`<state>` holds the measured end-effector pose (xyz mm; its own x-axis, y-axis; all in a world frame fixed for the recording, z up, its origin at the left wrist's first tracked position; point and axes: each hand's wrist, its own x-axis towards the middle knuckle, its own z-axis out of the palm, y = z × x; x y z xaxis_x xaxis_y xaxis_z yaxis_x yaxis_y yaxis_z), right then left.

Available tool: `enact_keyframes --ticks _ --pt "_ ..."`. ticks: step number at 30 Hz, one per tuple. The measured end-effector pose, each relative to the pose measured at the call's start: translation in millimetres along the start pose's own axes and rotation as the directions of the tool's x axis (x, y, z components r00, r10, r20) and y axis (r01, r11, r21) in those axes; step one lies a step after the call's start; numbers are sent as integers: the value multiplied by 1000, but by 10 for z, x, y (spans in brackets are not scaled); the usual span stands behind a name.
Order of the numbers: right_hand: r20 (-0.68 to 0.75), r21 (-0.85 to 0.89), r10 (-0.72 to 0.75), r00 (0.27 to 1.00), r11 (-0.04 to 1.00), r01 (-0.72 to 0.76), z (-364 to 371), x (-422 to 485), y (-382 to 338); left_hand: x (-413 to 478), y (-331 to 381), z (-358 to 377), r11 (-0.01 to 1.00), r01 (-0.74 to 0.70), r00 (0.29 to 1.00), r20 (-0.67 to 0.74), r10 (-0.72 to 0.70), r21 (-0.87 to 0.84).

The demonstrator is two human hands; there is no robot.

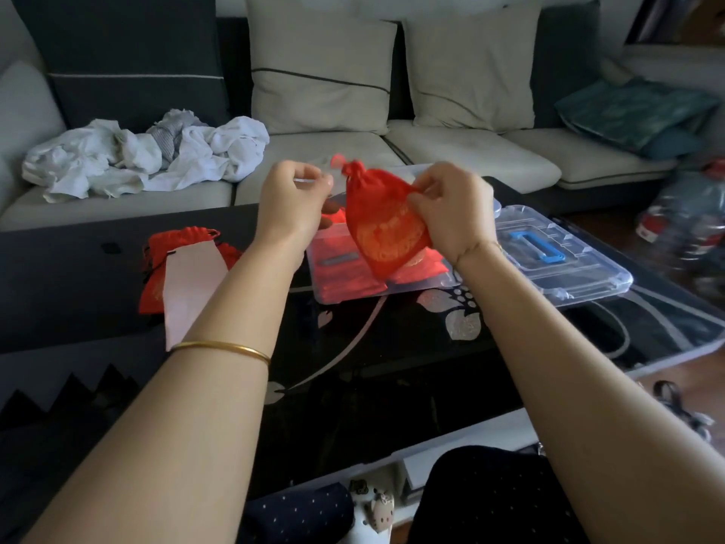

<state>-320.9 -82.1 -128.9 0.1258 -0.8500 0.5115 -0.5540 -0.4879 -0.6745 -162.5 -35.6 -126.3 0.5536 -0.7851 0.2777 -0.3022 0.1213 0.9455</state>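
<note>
Head camera: a person holds a red pouch [382, 225] in the air above a dark glass desk [392, 367], between the two hands. The right hand [451, 210] pinches the pouch's upper side with curled fingers. The left hand [290, 198] is closed just beside the gathered neck and seems to pinch a thin drawstring [314, 181], though motion blur makes that hard to confirm. The pouch hangs tilted, with its tied top towards the left hand and a gold pattern on its face.

Directly below it, a clear plastic box [341, 276] on the desk holds more red pouches, partly hidden by the raised pouch and the right wrist. The box's clear lid [588, 276], with a blue handle [543, 249], lies just beside it on the right. Well to the left, a heap of red pouches [157, 261] sits under a pale sheet of paper [188, 284], and the left forearm, which wears a gold bangle [223, 347], crosses in front of it. Behind the desk stands a sofa [470, 151] with a pile of white clothes [145, 159] and a teal cushion [631, 111].
</note>
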Motion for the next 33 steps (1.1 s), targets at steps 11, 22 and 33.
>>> enact_keyframes --ticks 11,22,33 --pt "353 -529 263 898 847 -40 416 1017 347 366 -172 59 994 -52 988 -141 65 95" --pt "215 -251 46 976 968 9 402 353 -344 33 -682 -490 969 185 918 -380 -110 165" --pt "725 -16 -2 689 1000 20 1563 -737 -697 -341 -1294 -1206 629 617 784 -435 -442 473"
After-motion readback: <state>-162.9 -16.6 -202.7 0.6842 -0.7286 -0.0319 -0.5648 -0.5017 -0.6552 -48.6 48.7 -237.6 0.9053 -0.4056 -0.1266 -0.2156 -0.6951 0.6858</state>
